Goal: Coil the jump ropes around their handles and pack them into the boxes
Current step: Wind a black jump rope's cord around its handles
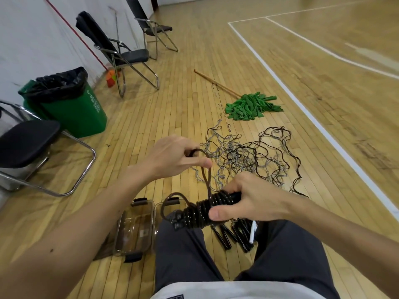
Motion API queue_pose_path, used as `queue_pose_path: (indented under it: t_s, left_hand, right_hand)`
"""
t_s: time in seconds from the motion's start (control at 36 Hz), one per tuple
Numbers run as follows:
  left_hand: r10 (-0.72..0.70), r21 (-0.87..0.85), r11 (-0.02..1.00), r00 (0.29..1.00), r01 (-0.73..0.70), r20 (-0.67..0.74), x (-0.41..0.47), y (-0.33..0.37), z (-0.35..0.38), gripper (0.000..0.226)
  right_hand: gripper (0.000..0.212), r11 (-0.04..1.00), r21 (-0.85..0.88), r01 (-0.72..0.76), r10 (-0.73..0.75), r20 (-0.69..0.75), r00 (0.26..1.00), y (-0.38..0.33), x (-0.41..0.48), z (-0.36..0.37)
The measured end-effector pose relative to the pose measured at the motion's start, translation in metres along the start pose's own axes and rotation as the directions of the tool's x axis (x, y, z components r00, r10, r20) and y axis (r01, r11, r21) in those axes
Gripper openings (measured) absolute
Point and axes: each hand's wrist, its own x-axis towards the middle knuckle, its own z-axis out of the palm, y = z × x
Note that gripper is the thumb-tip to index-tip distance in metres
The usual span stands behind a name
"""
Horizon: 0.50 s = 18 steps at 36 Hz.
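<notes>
Open floor lies to the right. Ahead, a tangle of ropes sprawls across the boards, a green mop beyond it. Clear boxes sit beside the left leg, loose handles between the legs — a chair and a bin crowd the left.

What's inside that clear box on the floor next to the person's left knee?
No rope shows inside the clear box; only a small label shows through its plastic. The second box beside it is mostly hidden by the knee and coiled rope.

Legible text: none; green waste bin, at 9 o'clock, bears a white emblem and characters too blurred to read.
</notes>
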Motion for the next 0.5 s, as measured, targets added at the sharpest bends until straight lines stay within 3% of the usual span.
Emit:
queue_pose_path:
  t_s: [0.19, 0.33, 0.39, 0.5]
  left_hand:
    - [-0.094, -0.358, 0.928, 0.995, 0.102, 0.04, 0.001, 0.007, 0.02, 0.088]
    - [-0.235, -0.509, 0.817, 0.963, 0.269, 0.132, -0.005, -0.02, 0.053, 0.043]
    - [-0.197, -0.524, 0.815, 0.969, 0.246, 0.148, -0.008, -0.007, 0.046, 0.027]
    - [-0.15, -0.658, 0.731, 0.983, 0.181, 0.104, -0.005, 0.024, 0.042, 0.057]
  right_hand:
    - [0.076, 0.94, 0.339, 0.043, -0.053, 0.02, 0.998, 0.0, -0.002, -0.013]
    - [0.072, 0.862, 0.502, 0.078, -0.035, -0.095, 0.995, 0.002, -0.004, -0.025]
    - [0.08, 0.824, 0.56, 0.086, -0.007, -0.143, 0.99, 0.005, -0.003, -0.032]
    - [0.073, 0.697, 0.702, 0.146, 0.046, -0.248, 0.968, 0.011, 0.001, -0.046]
